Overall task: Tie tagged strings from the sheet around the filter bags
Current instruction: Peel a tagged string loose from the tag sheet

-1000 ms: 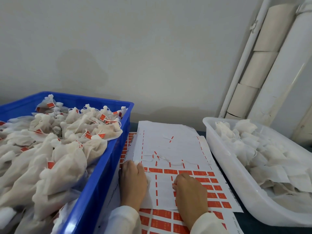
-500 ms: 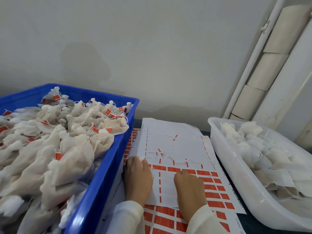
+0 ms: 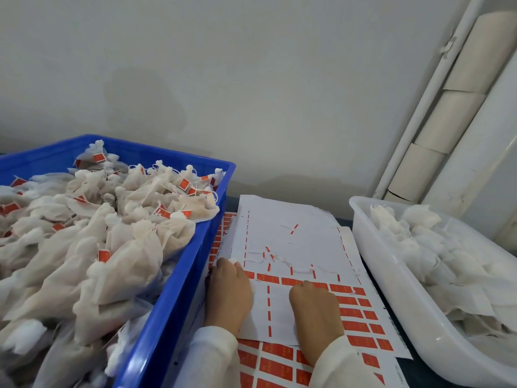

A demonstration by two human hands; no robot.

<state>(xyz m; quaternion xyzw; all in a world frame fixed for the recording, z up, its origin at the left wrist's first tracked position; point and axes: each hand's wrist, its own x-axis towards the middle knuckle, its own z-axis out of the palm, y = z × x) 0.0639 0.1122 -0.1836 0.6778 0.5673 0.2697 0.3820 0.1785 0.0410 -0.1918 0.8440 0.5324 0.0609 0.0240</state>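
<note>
A white sheet [image 3: 293, 219] with rows of red tags and loose white strings [image 3: 279, 259] lies on the table between two containers. My left hand [image 3: 229, 292] rests on the sheet's left edge, its fingers curled round a white filter bag [image 3: 234, 261] that peeks out at the fingertips. My right hand [image 3: 316, 312] lies knuckles up on the sheet, its curled fingertips on a red tag [image 3: 291, 281] in the top row; the pinch itself is hidden.
A blue crate [image 3: 179, 289] on the left is heaped with tied, tagged filter bags [image 3: 126, 261]. A white tub [image 3: 391, 289] on the right holds untied bags [image 3: 447, 261]. More tag sheets lie underneath. Paper rolls [image 3: 447, 121] and a pipe lean against the wall.
My right hand has crept forward to the top row of red tags. My left hand has stayed put. The view has tilted slightly.
</note>
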